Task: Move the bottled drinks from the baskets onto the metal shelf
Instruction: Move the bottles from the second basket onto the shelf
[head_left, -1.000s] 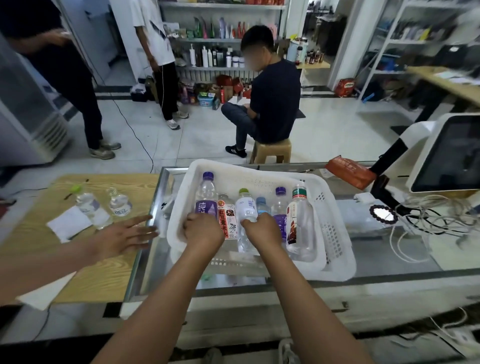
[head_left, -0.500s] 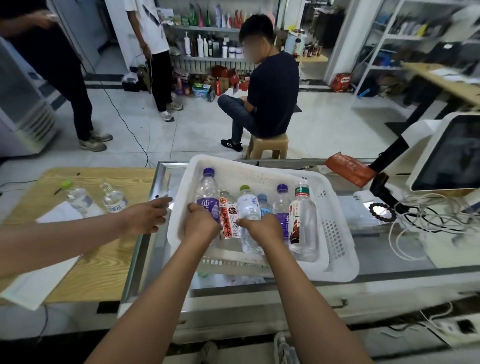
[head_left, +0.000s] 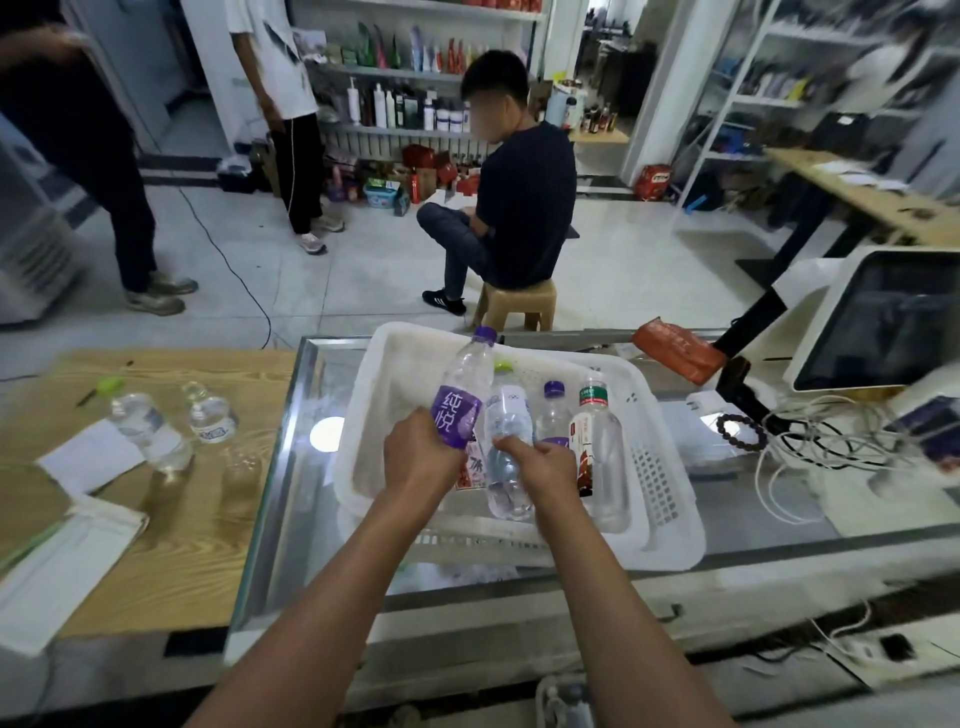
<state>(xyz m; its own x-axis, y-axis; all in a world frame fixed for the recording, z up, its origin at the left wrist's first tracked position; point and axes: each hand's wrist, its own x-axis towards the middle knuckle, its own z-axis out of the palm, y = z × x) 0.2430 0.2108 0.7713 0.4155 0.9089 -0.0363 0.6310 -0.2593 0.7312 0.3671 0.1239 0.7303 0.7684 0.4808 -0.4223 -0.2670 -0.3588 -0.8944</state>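
The left hand (head_left: 418, 457) holds a purple bottle (head_left: 464, 395) by its lower part, fingers curled round it. The bottle is lifted and tilts to the right, with its purple cap up near the far edge of the basket (head_left: 387, 395). The right hand (head_left: 543, 465) is just beside the left one. Its fingers pinch a clear bottle (head_left: 508, 441) with a green cap, which stands in the basket. The two hands are close but do not touch.

The white basket sits on a glass counter (head_left: 291, 467), near its left edge. It looks like two baskets, one set inside the other. Behind the right hand stands a second purple-cap bottle (head_left: 553, 415). To the right of that hand stands a brown-label bottle (head_left: 597, 452). Between the hands a red-and-white bottle (head_left: 474, 467) peeks out, mostly hidden. That makes five bottles I can count at the basket: two with purple caps, one clear with a green cap, one with a brown label, one red and white.

On the wooden table (head_left: 182, 545) to the left stand two small bottles (head_left: 150, 431), with white paper (head_left: 91, 457) beside them. A bead bracelet (head_left: 740, 431) lies on the counter to the right of the basket.
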